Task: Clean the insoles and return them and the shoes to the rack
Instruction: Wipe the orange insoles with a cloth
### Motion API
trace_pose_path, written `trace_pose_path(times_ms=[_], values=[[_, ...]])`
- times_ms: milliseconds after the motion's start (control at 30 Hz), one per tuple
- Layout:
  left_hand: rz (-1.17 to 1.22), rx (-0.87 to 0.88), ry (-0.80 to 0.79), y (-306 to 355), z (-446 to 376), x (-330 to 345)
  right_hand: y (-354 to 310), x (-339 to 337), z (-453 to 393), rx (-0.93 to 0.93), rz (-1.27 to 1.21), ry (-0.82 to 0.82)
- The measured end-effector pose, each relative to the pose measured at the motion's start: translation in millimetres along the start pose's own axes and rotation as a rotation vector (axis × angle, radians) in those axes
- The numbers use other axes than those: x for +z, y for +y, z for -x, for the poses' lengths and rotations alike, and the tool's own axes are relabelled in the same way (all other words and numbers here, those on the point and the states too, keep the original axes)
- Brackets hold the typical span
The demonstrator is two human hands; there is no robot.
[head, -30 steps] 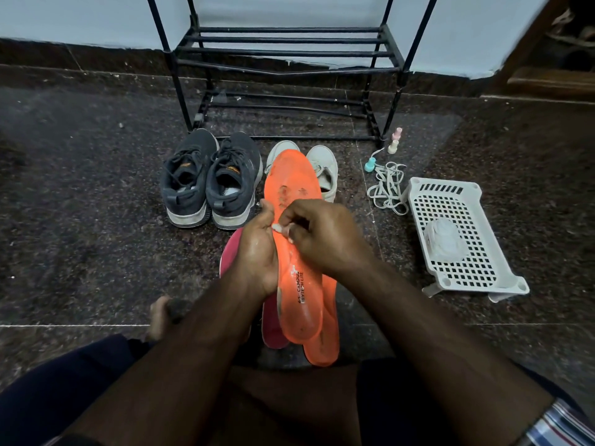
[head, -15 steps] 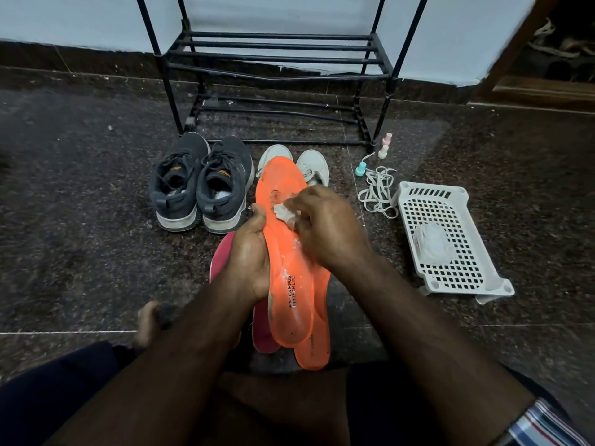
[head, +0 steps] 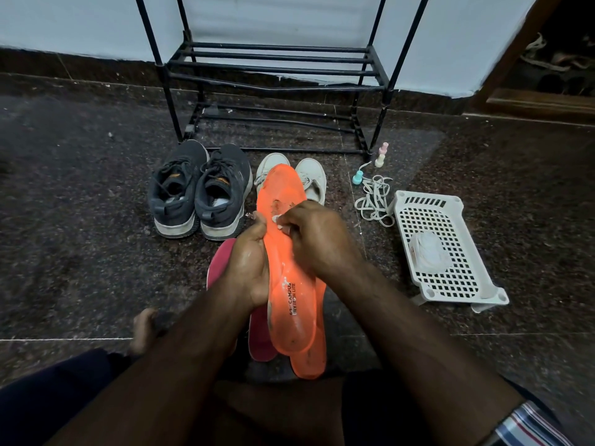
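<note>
Taking the black rack (head: 273, 78) at the wall as landmark: in front of its left half a pair of dark grey shoes (head: 199, 191) stands on the floor, toes toward the rack. Nearer the person, the left hand (head: 249, 268) reaches up from below, palm cupped and fingers wrapped around the left edge of the orange insole (head: 285, 252), which is held up lengthwise, its toe pointing at the rack. The right hand (head: 314, 236) comes in from the right, fingers curled, pinching a small white wad (head: 277, 219) against the insole's upper part. Under it lie a second orange insole (head: 317, 349) and pink insoles (head: 259, 336). White shoes (head: 310, 178) sit behind. Right of the rack's front lie laces (head: 375, 201) and a white basket (head: 444, 249)
</note>
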State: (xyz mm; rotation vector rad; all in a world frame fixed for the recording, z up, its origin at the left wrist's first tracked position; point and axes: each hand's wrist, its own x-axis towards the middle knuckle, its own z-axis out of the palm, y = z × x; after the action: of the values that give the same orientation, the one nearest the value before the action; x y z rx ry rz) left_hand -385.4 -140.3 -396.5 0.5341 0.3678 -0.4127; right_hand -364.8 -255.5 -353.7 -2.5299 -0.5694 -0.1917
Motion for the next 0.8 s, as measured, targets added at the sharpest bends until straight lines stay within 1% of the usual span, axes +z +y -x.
trace_pose_path(times_ms=[133, 300, 400, 500, 567, 633, 700, 800], values=[[-0.009, 0.026, -0.007, 1.4, 1.9, 3.9, -2.7, -3.3, 3.2, -0.007, -0.029, -0.029], [-0.039, 0.008, 0.000, -1.8, 2.8, 4.0, 2.8, -3.3, -0.8, 0.005, 0.034, 0.105], [-0.025, 0.005, -0.002, 0.1, 1.7, 4.2, 1.0, -0.1, 0.3, -0.016, 0.032, 0.080], [-0.026, 0.025, 0.026, 5.0, 1.3, 4.1, -7.1, 4.0, 4.3, -0.072, -0.038, 0.009], [-0.024, 0.035, 0.033, 7.5, 2.3, 5.5, -8.7, 2.1, 5.0, -0.099, -0.084, 0.001], [-0.032, 0.044, 0.023, 7.2, 4.3, 9.1, -3.0, -2.2, 1.6, -0.076, -0.079, 0.085], [-0.041, 0.040, 0.011, 4.7, 5.7, 10.5, 5.6, -3.9, -2.5, -0.007, -0.039, 0.141], [-0.039, 0.034, 0.020, 3.7, 6.1, 9.6, 4.8, -0.1, -1.5, 0.023, -0.016, 0.092]])
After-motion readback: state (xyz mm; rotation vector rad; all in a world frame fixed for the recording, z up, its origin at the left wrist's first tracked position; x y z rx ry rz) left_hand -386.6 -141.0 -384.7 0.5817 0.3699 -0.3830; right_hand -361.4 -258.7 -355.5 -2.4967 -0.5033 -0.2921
